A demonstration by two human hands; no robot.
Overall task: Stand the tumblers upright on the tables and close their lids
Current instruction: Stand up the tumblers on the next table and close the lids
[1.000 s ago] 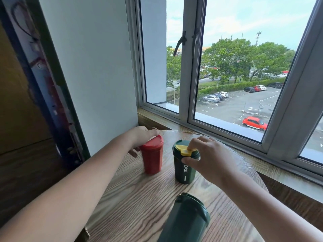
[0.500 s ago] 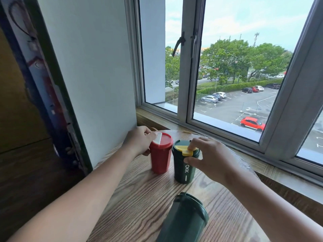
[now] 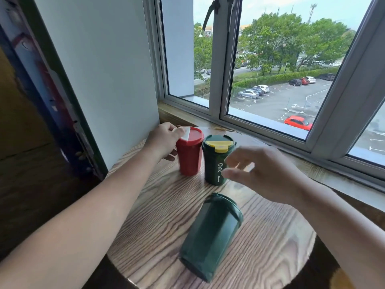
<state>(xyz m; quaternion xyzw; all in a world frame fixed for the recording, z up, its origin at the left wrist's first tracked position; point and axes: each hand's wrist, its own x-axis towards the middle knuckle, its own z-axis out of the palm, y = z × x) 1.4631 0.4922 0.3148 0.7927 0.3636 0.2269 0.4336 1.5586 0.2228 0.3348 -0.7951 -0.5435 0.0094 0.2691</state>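
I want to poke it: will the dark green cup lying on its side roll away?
Probably, yes. The lying green cup is round and rests on a smooth wooden table, so it may roll, likely curving since one end looks wider.

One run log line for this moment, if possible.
left hand: on red tumbler | right hand: open, free | green tumbler: upright | dark tumbler: lying

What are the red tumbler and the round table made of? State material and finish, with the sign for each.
Red tumbler: likely plastic, smooth semi-matte; uniform colour, soft dull sheen, moulded lid rim.
Round table: wood or wood-look laminate, satin finish; bold grain lines run across the top, with pale window glare. Which of the two, the view cannot settle.
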